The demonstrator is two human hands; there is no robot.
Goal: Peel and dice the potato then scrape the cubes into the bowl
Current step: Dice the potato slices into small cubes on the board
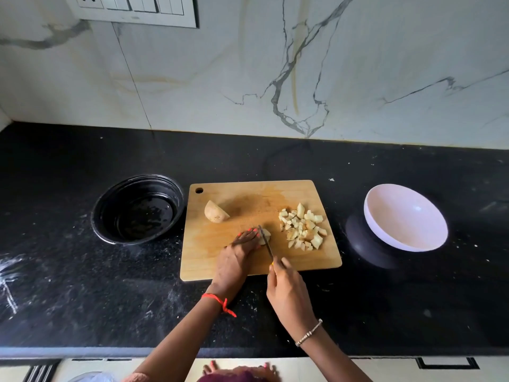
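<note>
Cutting board lies between left pan and right bowl.

Black speckled countertop; black bowl left, wooden cutting board centre, white bowl right
</note>
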